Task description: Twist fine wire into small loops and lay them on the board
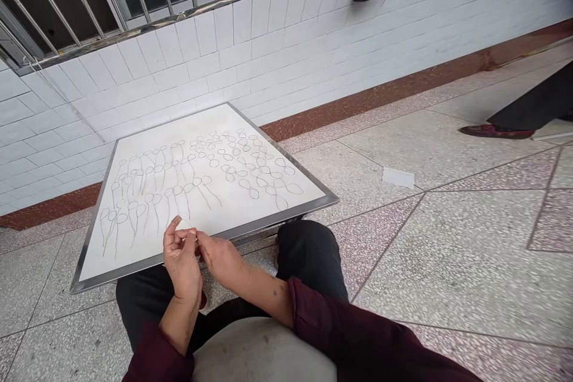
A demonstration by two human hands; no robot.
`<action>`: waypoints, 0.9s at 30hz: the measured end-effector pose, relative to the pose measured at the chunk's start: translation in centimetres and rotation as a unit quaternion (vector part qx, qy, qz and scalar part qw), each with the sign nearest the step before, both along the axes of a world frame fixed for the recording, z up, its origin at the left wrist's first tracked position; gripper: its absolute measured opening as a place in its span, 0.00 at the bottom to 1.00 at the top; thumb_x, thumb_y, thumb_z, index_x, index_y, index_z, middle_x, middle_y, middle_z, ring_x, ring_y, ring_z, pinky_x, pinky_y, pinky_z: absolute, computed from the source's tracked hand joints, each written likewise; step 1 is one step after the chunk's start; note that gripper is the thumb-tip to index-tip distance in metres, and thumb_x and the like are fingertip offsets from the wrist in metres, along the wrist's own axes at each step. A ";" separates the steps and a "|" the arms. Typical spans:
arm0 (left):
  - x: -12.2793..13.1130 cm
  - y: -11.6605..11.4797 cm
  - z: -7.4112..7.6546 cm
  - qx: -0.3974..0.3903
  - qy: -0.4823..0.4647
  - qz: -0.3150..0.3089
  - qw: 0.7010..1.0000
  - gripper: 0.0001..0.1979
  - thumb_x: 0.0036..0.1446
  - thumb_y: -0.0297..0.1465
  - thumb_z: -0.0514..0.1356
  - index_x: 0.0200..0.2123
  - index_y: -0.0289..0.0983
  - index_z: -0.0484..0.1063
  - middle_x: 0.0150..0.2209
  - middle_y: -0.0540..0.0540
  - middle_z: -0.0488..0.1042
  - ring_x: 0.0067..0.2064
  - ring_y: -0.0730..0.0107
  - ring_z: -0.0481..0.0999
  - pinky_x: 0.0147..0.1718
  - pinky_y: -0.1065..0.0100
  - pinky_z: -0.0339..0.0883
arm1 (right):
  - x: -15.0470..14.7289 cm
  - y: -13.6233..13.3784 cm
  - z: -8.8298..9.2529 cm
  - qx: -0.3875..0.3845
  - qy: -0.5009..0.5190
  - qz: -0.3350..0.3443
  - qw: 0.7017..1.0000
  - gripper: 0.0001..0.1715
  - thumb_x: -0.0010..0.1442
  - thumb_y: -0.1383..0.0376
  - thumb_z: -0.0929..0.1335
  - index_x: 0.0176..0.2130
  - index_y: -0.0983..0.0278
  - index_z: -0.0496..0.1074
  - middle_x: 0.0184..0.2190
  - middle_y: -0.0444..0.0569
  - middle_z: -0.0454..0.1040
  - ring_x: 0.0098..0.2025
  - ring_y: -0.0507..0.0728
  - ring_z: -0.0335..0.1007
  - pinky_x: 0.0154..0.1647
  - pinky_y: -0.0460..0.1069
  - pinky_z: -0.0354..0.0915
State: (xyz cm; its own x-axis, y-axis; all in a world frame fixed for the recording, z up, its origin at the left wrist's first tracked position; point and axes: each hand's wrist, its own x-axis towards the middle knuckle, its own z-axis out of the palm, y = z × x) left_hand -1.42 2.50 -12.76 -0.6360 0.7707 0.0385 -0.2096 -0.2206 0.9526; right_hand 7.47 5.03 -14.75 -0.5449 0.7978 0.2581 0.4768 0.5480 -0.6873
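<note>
A white board [147, 245] with a metal rim rests on my knees, tilted toward the wall. Several thin dark wire or thread loops [201, 167] lie on it in rows. My left hand [181, 256] and my right hand [219, 256] meet at the board's near edge, fingertips pinched together on a thin strand that is too fine to make out clearly. Both sleeves are dark red. My legs in black trousers [308, 250] are under the board.
A white tiled wall [268, 54] with a barred window stands behind the board. Another person's leg and dark red shoe [496, 130] are at the far right on the speckled floor. A small white scrap [398, 178] lies on the floor.
</note>
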 end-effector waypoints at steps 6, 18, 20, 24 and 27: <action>-0.2 -0.1 0.3 -0.015 0.021 0.007 1.000 0.26 0.49 0.33 0.69 0.52 0.41 0.70 0.29 0.54 0.71 0.33 0.76 0.73 0.38 0.73 0.66 | 0.0 -0.4 -0.1 -0.045 0.048 0.011 0.998 0.16 0.68 0.69 0.57 0.51 0.66 0.66 0.33 0.50 0.79 0.31 0.54 0.73 0.31 0.46 0.62; -0.5 -0.6 0.7 0.004 0.022 -0.002 1.000 0.27 0.49 0.32 0.69 0.53 0.41 0.69 0.28 0.54 0.68 0.33 0.76 0.72 0.38 0.72 0.67 | 0.1 -0.5 -1.5 -0.100 0.151 0.053 0.982 0.19 0.69 0.66 0.56 0.57 0.63 0.64 0.35 0.48 0.78 0.33 0.52 0.74 0.37 0.47 0.69; -0.6 -0.7 0.8 0.007 0.020 -0.001 1.000 0.27 0.49 0.32 0.69 0.53 0.41 0.69 0.28 0.55 0.68 0.32 0.76 0.71 0.37 0.71 0.67 | 0.2 -0.6 -1.6 -0.109 0.153 0.062 0.980 0.19 0.69 0.67 0.56 0.55 0.63 0.65 0.34 0.48 0.77 0.31 0.52 0.73 0.36 0.47 0.69; -0.7 -0.7 0.7 0.005 0.025 -0.004 1.000 0.27 0.49 0.32 0.68 0.53 0.41 0.69 0.28 0.55 0.68 0.29 0.77 0.70 0.35 0.72 0.66 | 0.3 -0.6 -1.5 -0.132 0.160 0.082 0.975 0.19 0.70 0.67 0.55 0.54 0.63 0.65 0.33 0.46 0.76 0.28 0.51 0.72 0.33 0.46 0.69; -0.9 -0.7 0.7 0.006 0.024 0.001 1.000 0.26 0.49 0.33 0.68 0.53 0.41 0.70 0.28 0.55 0.67 0.29 0.77 0.71 0.35 0.72 0.67 | 0.3 -0.7 -1.4 -0.115 0.139 0.085 0.980 0.18 0.69 0.68 0.56 0.55 0.63 0.64 0.33 0.46 0.76 0.30 0.51 0.73 0.36 0.46 0.69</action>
State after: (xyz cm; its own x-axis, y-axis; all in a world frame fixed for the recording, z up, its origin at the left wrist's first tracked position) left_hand -2.32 1.82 -12.09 -0.6352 0.7685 0.0776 -0.1641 -0.2325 0.9587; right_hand 7.79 4.38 -16.20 -0.6089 0.7563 0.2392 0.1683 0.4179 -0.8928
